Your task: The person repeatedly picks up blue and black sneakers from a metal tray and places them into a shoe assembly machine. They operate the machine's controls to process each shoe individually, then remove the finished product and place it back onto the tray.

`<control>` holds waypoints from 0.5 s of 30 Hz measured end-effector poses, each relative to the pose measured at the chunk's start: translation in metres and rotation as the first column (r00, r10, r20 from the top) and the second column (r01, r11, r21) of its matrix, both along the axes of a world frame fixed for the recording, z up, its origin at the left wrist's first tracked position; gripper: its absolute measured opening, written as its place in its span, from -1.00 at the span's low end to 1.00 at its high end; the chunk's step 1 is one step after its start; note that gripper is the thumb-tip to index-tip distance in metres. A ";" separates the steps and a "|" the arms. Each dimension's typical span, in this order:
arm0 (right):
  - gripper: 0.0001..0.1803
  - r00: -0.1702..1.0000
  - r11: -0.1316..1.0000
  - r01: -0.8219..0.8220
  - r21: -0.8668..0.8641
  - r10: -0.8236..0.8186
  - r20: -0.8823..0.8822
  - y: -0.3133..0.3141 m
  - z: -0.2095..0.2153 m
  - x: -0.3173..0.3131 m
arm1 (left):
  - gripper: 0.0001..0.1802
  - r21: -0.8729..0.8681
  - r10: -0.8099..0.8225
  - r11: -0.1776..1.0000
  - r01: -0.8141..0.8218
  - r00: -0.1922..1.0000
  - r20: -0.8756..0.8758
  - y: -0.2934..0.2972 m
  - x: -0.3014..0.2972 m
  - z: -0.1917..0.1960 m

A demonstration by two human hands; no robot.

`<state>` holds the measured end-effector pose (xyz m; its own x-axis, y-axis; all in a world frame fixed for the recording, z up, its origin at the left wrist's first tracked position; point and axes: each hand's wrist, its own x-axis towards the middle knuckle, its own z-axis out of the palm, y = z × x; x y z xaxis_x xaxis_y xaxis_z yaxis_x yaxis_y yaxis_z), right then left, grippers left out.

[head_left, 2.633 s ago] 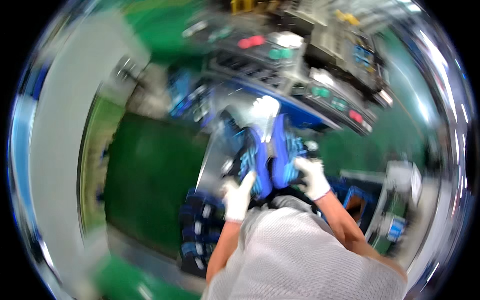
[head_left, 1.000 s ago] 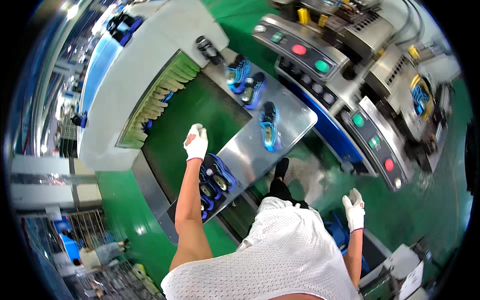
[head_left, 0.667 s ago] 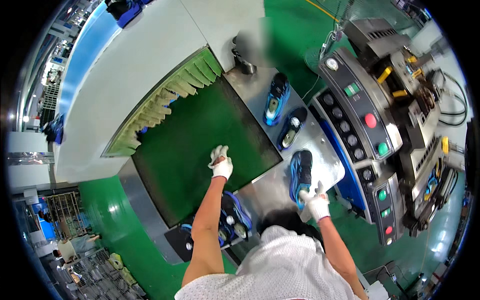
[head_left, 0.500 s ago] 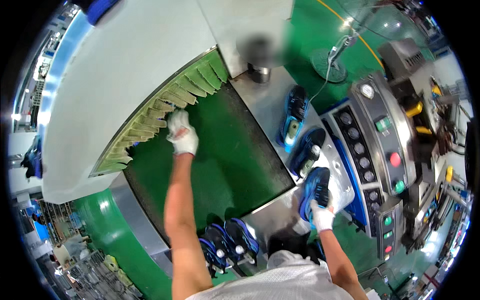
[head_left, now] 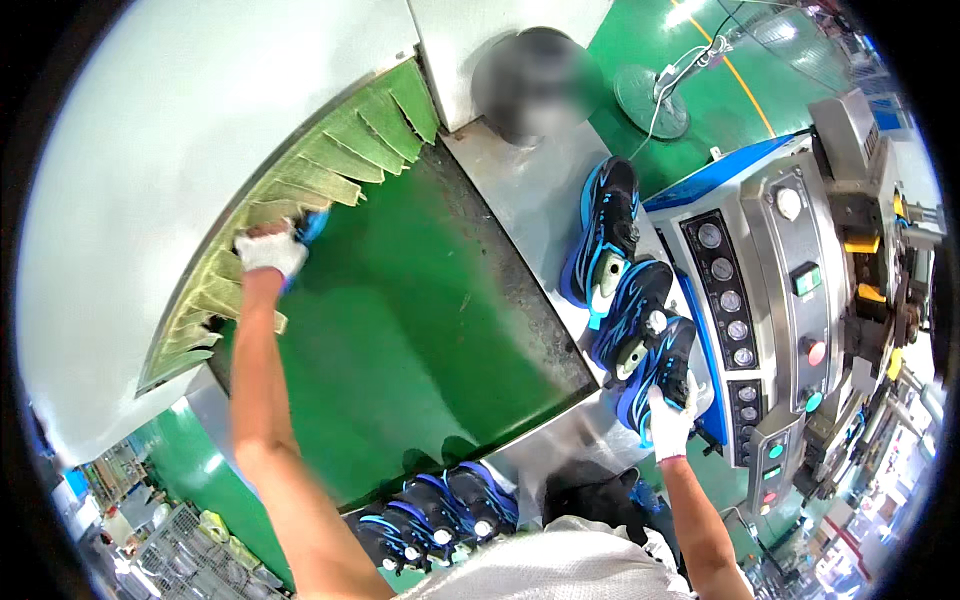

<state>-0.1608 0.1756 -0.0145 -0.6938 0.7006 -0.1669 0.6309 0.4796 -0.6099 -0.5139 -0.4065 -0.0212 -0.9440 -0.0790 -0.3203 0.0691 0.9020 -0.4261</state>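
1. Left hand (head_left: 270, 250), upper left of frame, grip closed on a blue shoe (head_left: 312, 226) at the green curtain strips (head_left: 330, 160)
2. Right hand (head_left: 670, 420), lower right, grip clamped on a blue shoe's heel (head_left: 660, 375); shoe's long axis points up-frame along the steel tabletop (head_left: 530, 200)

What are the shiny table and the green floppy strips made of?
The shiny table looks like bare metal, probably steel: grey and glossy, with blurry reflections. The green strips look like soft plastic or rubbery sheet: they hang in limp, curled flaps at the tunnel mouth, where the left hand reaches.
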 end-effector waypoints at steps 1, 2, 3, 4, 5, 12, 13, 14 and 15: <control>-0.24 1.000 0.995 0.011 -0.096 -0.010 0.011 -0.001 0.003 -0.003 | -0.42 -0.015 -0.059 0.998 0.059 0.998 0.017 0.006 0.029 -0.001; -0.22 0.999 0.982 0.048 -0.182 -0.045 0.023 -0.003 0.007 -0.005 | -0.40 0.046 -0.053 0.998 0.051 0.998 0.042 0.029 0.047 0.008; -0.17 0.995 0.994 -0.067 -0.083 0.072 0.066 0.002 0.009 -0.006 | -0.38 0.107 -0.054 0.993 0.046 0.996 0.066 0.054 0.067 0.021; -0.14 0.981 0.974 -0.168 0.150 0.151 0.124 0.000 0.020 -0.010 | -0.36 0.179 -0.080 0.981 0.069 0.995 0.056 0.070 0.094 0.028; -0.10 0.956 0.948 -0.256 0.189 0.219 0.196 0.000 0.037 -0.015 | -0.34 0.254 -0.119 0.962 0.103 0.992 0.047 0.088 0.122 0.035; -0.14 0.964 0.928 -0.227 -0.296 0.257 0.068 0.046 0.108 0.061 | -0.39 0.851 0.042 0.428 -0.305 0.947 0.318 0.300 0.297 0.157; -0.14 0.966 0.884 -0.192 -0.427 0.246 0.074 0.057 0.134 0.068 | -0.38 0.895 0.057 0.170 -0.412 0.911 0.408 0.322 0.315 0.168; -0.15 0.967 0.825 -0.154 -0.543 0.238 0.087 0.066 0.159 0.074 | -0.40 0.933 -0.029 0.004 -0.359 0.933 0.359 0.351 0.330 0.188; -0.17 0.940 0.761 -0.113 -0.638 0.290 0.179 0.074 0.180 0.083 | -0.27 0.895 -0.138 -0.253 -0.367 0.929 0.342 0.380 0.338 0.208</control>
